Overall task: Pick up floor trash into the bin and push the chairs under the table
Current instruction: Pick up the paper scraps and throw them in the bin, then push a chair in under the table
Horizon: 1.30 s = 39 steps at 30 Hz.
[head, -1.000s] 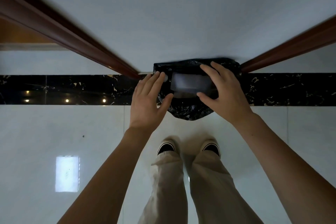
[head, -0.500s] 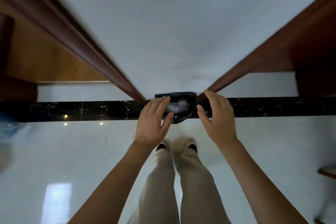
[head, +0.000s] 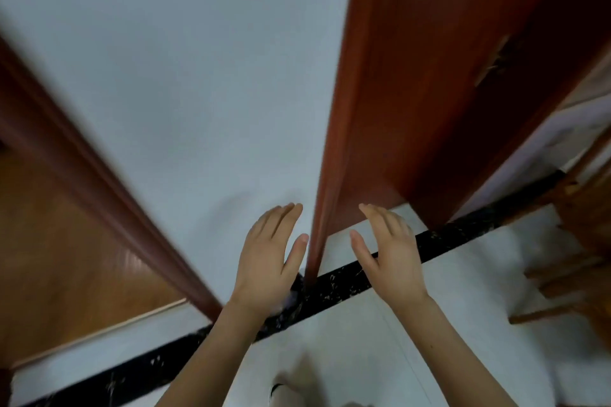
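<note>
My left hand (head: 269,254) and my right hand (head: 390,246) are raised in front of me, fingers apart, each holding nothing. Below my left wrist only a sliver of the bin (head: 291,304) with its black liner shows, against the wall at the foot of a brown door frame (head: 334,142); my hand hides most of it. A wooden chair (head: 572,261) stands at the right edge of the view, blurred. No floor trash can be seen.
A white wall (head: 198,76) fills the middle. A second brown door frame (head: 99,192) runs down the left, with a wooden door beside it. A black marble strip (head: 347,281) crosses the white glossy floor (head: 463,324). My shoe tip (head: 281,390) shows at the bottom.
My head has lifted and turned right, so the bin has dropped behind my left wrist. Both hands have come off the bin liner and opened. The chair has entered at right.
</note>
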### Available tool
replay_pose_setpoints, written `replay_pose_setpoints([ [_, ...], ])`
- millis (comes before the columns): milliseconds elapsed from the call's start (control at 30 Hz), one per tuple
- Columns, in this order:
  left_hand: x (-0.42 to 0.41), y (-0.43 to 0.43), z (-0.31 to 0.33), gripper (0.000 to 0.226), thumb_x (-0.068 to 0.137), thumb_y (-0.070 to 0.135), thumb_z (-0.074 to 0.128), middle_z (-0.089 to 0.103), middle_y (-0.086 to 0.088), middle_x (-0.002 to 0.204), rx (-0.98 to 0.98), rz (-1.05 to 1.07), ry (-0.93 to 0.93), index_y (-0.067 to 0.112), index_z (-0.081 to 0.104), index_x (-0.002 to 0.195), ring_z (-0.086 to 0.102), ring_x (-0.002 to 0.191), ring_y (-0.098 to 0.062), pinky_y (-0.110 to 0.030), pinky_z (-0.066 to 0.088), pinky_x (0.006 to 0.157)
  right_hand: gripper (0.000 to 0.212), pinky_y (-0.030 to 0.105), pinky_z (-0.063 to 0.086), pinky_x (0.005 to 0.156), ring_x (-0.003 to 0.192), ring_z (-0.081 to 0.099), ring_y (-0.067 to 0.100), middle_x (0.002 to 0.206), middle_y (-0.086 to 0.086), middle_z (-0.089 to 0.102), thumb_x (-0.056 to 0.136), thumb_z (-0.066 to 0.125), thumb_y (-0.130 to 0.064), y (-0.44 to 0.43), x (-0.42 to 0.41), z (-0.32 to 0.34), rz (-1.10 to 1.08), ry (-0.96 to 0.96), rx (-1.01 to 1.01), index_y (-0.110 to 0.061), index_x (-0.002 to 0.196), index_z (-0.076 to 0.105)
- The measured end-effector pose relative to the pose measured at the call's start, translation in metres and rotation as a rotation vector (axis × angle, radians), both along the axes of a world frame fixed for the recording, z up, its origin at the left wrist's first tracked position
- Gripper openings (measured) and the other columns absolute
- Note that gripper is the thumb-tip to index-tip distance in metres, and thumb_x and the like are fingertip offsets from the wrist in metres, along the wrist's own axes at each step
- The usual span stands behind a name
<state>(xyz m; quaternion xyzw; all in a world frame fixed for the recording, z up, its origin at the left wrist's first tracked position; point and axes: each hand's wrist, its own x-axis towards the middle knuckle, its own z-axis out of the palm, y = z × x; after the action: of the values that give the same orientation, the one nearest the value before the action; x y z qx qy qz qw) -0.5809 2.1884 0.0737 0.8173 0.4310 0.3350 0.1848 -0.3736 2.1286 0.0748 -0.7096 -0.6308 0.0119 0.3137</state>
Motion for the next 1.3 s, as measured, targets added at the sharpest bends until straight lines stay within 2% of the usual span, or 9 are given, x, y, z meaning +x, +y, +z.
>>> replay_pose_setpoints([
  [200, 0.077, -0.025, 0.043, 0.05, 0.099, 0.041, 0.033, 0.048, 0.001, 0.143, 0.107, -0.194, -0.01, 0.018, 0.046, 0.142, 0.04, 0.134, -0.018, -0.04, 0.035, 0.11, 0.054, 0.043, 0.04, 0.107, 0.127, 0.05, 0.023, 0.135, 0.003, 0.058, 0.097, 0.041, -0.05, -0.087, 0.06, 0.03, -0.256, -0.034, 0.047, -0.016, 0.138, 0.054],
  [267, 0.106, -0.048, 0.043, 0.05, 0.099, 0.041, 0.033, 0.049, 0.001, 0.143, 0.115, -0.271, -0.013, 0.017, 0.046, 0.141, 0.039, 0.134, -0.018, -0.04, 0.034, 0.111, 0.055, 0.038, 0.038, 0.108, 0.127, 0.049, 0.021, 0.136, 0.002, 0.057, 0.097, 0.039, -0.051, -0.129, 0.08, 0.033, -0.351, -0.047, 0.037, -0.017, 0.138, 0.054],
  [333, 0.134, -0.078, 0.039, 0.051, 0.099, 0.042, 0.032, 0.048, 0.001, 0.143, 0.107, -0.354, -0.015, 0.016, 0.047, 0.141, 0.039, 0.134, -0.017, -0.037, 0.031, 0.112, 0.056, 0.034, 0.036, 0.105, 0.125, 0.048, 0.02, 0.135, 0.0, 0.057, 0.097, 0.037, -0.052, -0.177, 0.097, 0.032, -0.455, -0.048, 0.002, -0.019, 0.139, 0.052],
  [433, 0.169, -0.129, 0.025, 0.051, 0.099, 0.042, 0.032, 0.049, 0.002, 0.142, 0.079, -0.485, 0.001, 0.015, 0.047, 0.14, 0.039, 0.133, -0.015, -0.028, 0.026, 0.112, 0.054, 0.036, 0.038, 0.102, 0.123, 0.05, 0.02, 0.134, -0.002, 0.057, 0.097, 0.037, -0.053, -0.252, 0.117, 0.02, -0.619, -0.039, -0.058, -0.021, 0.139, 0.051],
  [600, 0.215, -0.21, -0.016, 0.057, 0.099, 0.051, 0.026, 0.051, 0.003, 0.141, -0.012, -0.677, 0.099, 0.019, 0.047, 0.141, 0.043, 0.13, -0.017, -0.038, 0.035, 0.109, 0.058, 0.04, 0.044, 0.101, 0.121, 0.055, 0.023, 0.132, 0.001, 0.061, 0.096, 0.035, -0.054, -0.37, 0.131, -0.008, -0.847, 0.012, -0.135, -0.018, 0.136, 0.055],
  [733, 0.241, -0.262, -0.028, 0.057, 0.097, 0.051, 0.026, 0.048, 0.006, 0.143, -0.021, -0.813, 0.157, 0.021, 0.044, 0.142, 0.039, 0.133, -0.012, -0.029, 0.027, 0.112, 0.058, 0.041, 0.045, 0.101, 0.121, 0.056, 0.023, 0.132, 0.0, 0.061, 0.095, 0.035, -0.054, -0.437, 0.129, -0.022, -1.002, 0.06, -0.15, -0.018, 0.135, 0.055],
  [900, 0.276, -0.302, -0.021, 0.056, 0.097, 0.049, 0.027, 0.048, 0.006, 0.142, -0.003, -0.962, 0.173, 0.019, 0.045, 0.142, 0.039, 0.131, -0.009, -0.023, 0.026, 0.111, 0.059, 0.043, 0.046, 0.1, 0.12, 0.056, 0.023, 0.13, 0.001, 0.062, 0.094, 0.036, -0.053, -0.486, 0.124, -0.024, -1.143, 0.118, -0.117, -0.016, 0.136, 0.055],
  [1100, 0.314, -0.329, -0.011, 0.056, 0.098, 0.047, 0.029, 0.053, 0.001, 0.138, 0.038, -1.091, 0.159, 0.015, 0.047, 0.14, 0.045, 0.128, -0.015, -0.038, 0.038, 0.108, 0.056, 0.041, 0.045, 0.101, 0.12, 0.055, 0.023, 0.128, 0.001, 0.062, 0.094, 0.038, -0.051, -0.507, 0.134, -0.018, -1.236, 0.142, -0.095, -0.017, 0.136, 0.054],
  [1300, 0.358, -0.327, -0.011, 0.054, 0.097, 0.045, 0.031, 0.054, 0.0, 0.138, 0.057, -1.155, 0.156, 0.015, 0.049, 0.139, 0.046, 0.128, -0.016, -0.036, 0.039, 0.107, 0.06, 0.043, 0.044, 0.105, 0.124, 0.052, 0.022, 0.132, 0.001, 0.06, 0.094, 0.033, -0.053, -0.499, 0.165, -0.015, -1.286, 0.173, -0.103, -0.017, 0.138, 0.052],
])
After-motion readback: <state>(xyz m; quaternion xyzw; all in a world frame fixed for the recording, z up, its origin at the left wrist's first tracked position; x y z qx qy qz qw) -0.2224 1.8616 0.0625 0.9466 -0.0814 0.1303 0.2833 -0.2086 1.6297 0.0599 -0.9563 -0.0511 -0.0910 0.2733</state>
